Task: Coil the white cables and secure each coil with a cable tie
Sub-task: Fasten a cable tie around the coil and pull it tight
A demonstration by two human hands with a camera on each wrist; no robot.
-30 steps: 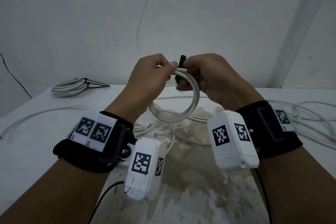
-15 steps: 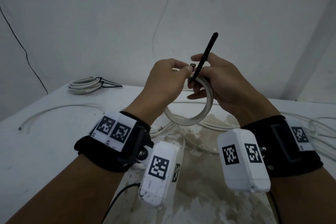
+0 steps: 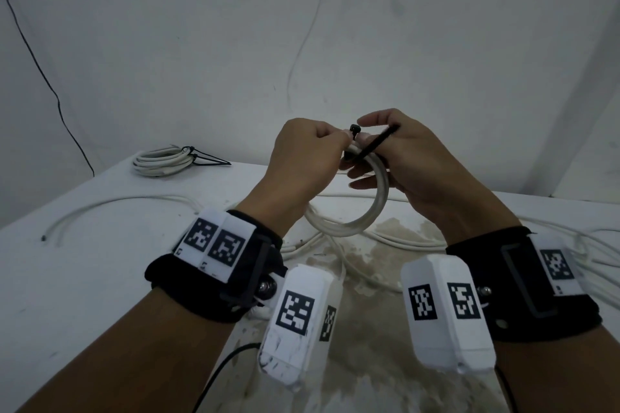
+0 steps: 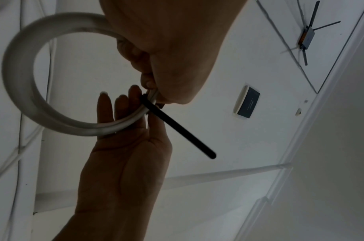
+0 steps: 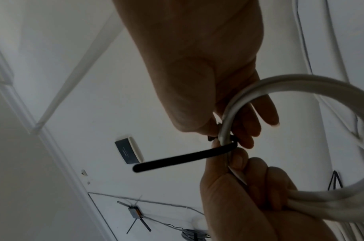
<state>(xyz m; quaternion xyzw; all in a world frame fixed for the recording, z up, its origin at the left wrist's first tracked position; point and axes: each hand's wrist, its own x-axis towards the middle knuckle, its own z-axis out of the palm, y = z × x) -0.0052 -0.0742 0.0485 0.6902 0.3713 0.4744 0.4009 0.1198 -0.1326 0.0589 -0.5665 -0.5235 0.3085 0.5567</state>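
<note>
Both hands hold a small white cable coil (image 3: 377, 208) above the table. My left hand (image 3: 337, 142) grips the top of the coil in a fist; the left wrist view shows its fingers curled round the strands (image 4: 152, 95). A black cable tie (image 3: 375, 144) is looped round the coil right beside that grip. Its head sticks up between the hands, and its free tail (image 4: 177, 127) points out toward the right wrist. My right hand (image 3: 364, 132) pinches the tie at the coil with thumb and forefinger, while its other fingers (image 4: 104, 110) lie straight behind the coil.
A tied white coil (image 3: 164, 161) with black tie tails lies at the table's back left. Loose white cables (image 3: 110, 208) run across the stained white table (image 3: 84, 295) under the hands and bunch at the right (image 3: 590, 245). A wall stands close behind.
The tie's tail, which stood upright half a second ago, has swung down and to the right across my right hand. Both hands keep their hold on the coil.
</note>
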